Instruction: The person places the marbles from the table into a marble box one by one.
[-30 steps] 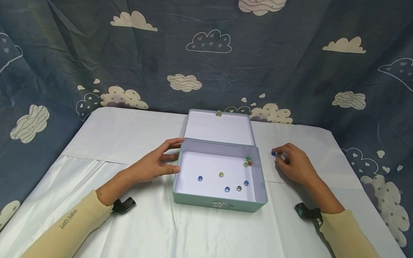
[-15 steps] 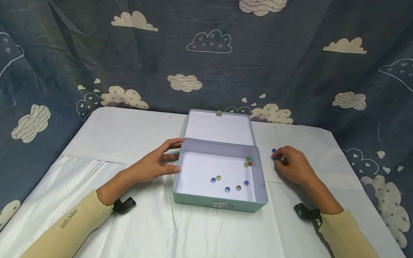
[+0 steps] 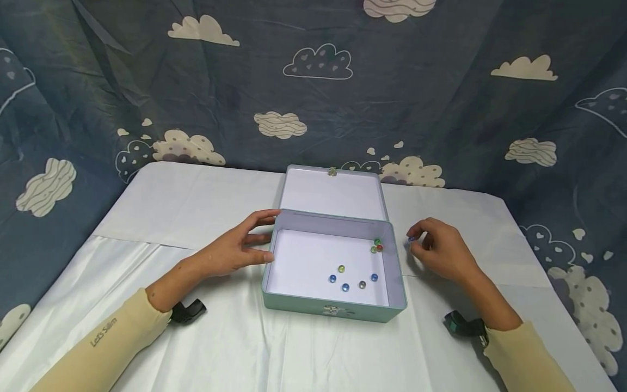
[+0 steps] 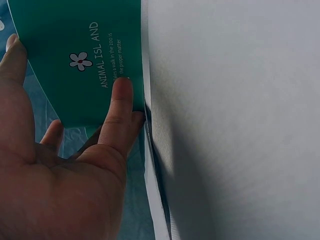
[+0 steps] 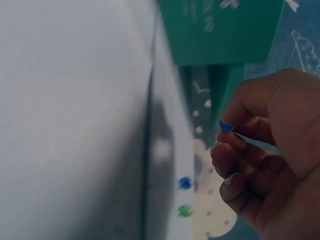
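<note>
A green tin box (image 3: 299,306) with a pale inside stands on the white-covered table, its lid (image 3: 333,193) folded back. My left hand (image 3: 232,247) rests its thumb and fingers, fairly straight, against the box's left side; the left wrist view shows them on the printed green wall (image 4: 65,95). Right of the box, my right hand (image 3: 446,249) pinches a blue marble (image 5: 227,126) between thumb and index finger, above the cloth. Inside lie several marbles, among them a yellow-green one (image 3: 341,269), a grey one (image 3: 362,285) and a red one (image 3: 379,247).
In the right wrist view, another blue marble (image 5: 185,183) and a green marble (image 5: 185,211) lie on the table; my right hand hides them in the head view. A dark cloud-patterned cloth (image 3: 313,98) hangs behind the table.
My right hand has picked up a blue marble and moved slightly left towards the box. Inside, a blue marble has rolled right and the yellow-green one has shifted. My left hand keeps its place.
</note>
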Motion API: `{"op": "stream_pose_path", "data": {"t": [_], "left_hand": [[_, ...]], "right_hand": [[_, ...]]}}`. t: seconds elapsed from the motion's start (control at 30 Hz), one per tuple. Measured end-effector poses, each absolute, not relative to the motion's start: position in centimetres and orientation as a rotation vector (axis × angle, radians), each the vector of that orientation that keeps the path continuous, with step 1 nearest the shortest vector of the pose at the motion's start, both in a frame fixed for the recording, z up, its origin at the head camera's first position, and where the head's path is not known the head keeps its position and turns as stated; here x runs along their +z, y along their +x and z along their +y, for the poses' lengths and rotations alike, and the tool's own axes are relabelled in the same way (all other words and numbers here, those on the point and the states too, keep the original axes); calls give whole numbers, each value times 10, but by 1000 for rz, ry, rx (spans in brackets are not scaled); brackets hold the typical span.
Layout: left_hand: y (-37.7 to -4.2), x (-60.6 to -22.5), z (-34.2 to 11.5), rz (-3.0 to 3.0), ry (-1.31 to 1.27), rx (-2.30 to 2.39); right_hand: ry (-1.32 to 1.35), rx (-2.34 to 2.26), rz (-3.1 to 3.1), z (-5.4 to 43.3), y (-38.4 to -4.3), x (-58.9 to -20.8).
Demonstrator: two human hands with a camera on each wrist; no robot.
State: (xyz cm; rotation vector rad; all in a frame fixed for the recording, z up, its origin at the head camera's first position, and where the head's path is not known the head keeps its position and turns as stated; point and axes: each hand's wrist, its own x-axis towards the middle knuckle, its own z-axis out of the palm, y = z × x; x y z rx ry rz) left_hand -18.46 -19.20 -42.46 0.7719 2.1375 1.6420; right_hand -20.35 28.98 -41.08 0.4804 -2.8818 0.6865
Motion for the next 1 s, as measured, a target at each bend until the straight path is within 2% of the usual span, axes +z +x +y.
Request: {"op": "stream_pose_path", "data": {"t": [0.53, 1.0], "left_hand": [[-184, -425, -191, 2141, 767, 1642], [-185, -426, -192, 2155, 749, 1625]], "right_hand": [[705, 705, -2693, 261, -174, -374], [879, 736, -2732, 236, -157, -371]]}}
